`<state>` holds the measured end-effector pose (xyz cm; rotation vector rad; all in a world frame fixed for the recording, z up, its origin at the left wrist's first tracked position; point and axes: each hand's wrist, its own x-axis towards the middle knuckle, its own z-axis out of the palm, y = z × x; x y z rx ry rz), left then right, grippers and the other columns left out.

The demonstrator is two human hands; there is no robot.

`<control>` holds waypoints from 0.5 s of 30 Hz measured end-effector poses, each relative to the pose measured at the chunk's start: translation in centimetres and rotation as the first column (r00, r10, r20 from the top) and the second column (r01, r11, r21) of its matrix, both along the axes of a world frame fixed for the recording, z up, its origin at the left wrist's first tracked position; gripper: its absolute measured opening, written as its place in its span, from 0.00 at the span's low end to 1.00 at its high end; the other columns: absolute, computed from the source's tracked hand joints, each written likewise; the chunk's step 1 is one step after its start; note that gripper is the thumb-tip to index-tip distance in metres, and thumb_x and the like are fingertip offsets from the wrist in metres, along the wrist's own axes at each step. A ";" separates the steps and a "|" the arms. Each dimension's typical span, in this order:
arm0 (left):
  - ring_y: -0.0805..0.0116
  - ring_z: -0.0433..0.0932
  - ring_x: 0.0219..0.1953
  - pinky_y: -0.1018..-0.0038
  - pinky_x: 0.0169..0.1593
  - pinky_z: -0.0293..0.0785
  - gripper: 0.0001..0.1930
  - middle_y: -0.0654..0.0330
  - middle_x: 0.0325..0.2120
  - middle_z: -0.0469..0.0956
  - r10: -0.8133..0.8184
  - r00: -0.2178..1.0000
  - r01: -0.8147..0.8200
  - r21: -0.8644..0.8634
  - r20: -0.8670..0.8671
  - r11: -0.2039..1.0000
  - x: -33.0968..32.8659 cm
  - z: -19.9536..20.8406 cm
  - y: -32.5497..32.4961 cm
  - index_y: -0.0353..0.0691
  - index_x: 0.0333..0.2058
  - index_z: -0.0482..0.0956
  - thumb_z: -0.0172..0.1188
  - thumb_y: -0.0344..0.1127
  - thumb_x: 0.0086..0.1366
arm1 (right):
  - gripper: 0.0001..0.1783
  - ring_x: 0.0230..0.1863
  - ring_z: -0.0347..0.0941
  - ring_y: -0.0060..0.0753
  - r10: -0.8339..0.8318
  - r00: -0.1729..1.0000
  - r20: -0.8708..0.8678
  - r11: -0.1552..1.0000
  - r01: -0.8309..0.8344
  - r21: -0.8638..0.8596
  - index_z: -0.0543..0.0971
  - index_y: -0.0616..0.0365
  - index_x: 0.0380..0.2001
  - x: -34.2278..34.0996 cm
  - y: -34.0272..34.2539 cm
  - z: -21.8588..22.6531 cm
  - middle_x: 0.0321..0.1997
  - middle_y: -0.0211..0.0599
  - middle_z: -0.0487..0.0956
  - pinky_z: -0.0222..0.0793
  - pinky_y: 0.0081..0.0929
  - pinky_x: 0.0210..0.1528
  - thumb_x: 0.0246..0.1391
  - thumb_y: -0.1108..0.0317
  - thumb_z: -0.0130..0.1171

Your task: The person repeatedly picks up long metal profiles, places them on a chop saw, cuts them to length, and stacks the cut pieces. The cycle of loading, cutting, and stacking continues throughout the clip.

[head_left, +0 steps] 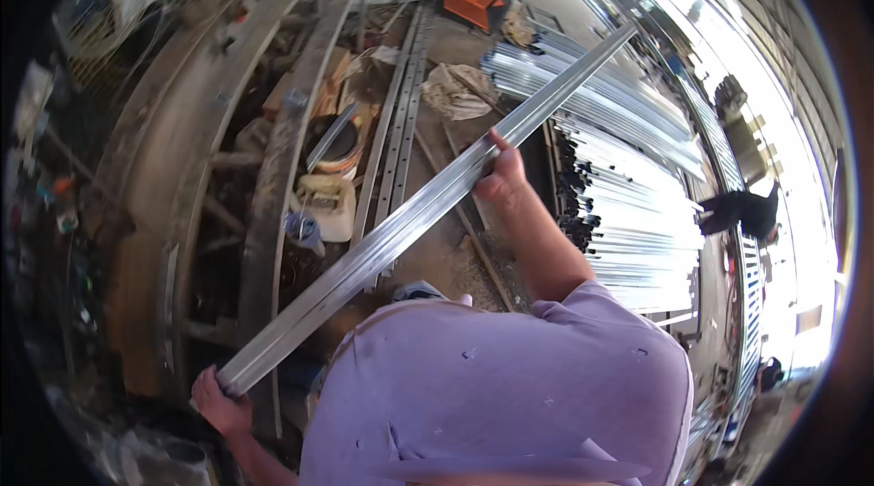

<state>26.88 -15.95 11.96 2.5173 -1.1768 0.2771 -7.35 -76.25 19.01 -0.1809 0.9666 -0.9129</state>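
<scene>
Long straight silver metal profile with grooved faces (382, 254) runs aslant across the view, near end low on the left, far end high on the right. Left hand (225, 409) at the near end, fingers (206, 384) curled against its edge. Right hand (501, 181) farther along, closed about the bar: thumb over the upper edge, other fingers mostly hidden beneath — their exact spread I cannot tell. Profile passes above drab concrete floor (437, 236), between perforated grey steel rails (398, 122) and a stack of shiny silver metal tubes (637, 222). Scattered small dark marks on the pale lilac shirt (510, 386) — too small to read.
</scene>
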 end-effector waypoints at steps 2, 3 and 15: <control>0.36 0.74 0.56 0.47 0.62 0.68 0.31 0.44 0.50 0.78 -0.052 0.999 0.052 0.018 -0.014 0.998 0.5 1.7 -2.3 0.37 0.55 0.75 0.65 0.29 0.48 | 0.27 0.50 0.77 0.56 -0.003 1.000 -0.018 0.998 0.005 0.063 0.81 0.59 0.41 -1.5 -0.4 -1.2 0.46 0.48 0.83 0.71 0.61 0.62 0.64 0.42 0.63; 0.36 0.74 0.55 0.47 0.62 0.69 0.30 0.43 0.49 0.78 -0.076 0.997 0.077 0.026 -0.024 0.997 0.8 2.4 -3.6 0.36 0.54 0.75 0.65 0.29 0.48 | 0.27 0.50 0.77 0.55 -0.029 1.000 -0.002 0.996 0.029 0.086 0.81 0.59 0.42 -2.4 -1.4 -3.0 0.46 0.47 0.82 0.71 0.60 0.62 0.64 0.42 0.63; 0.37 0.79 0.51 0.49 0.58 0.76 0.34 0.44 0.49 0.83 -0.261 0.962 0.273 0.338 -0.084 0.900 0.8 9.7 -27.8 0.41 0.55 0.80 0.81 0.35 0.47 | 0.19 0.39 0.78 0.50 -0.270 0.943 0.193 0.943 0.219 0.251 0.79 0.55 0.34 -12.2 -14.7 -11.7 0.34 0.42 0.81 0.77 0.52 0.50 0.65 0.49 0.63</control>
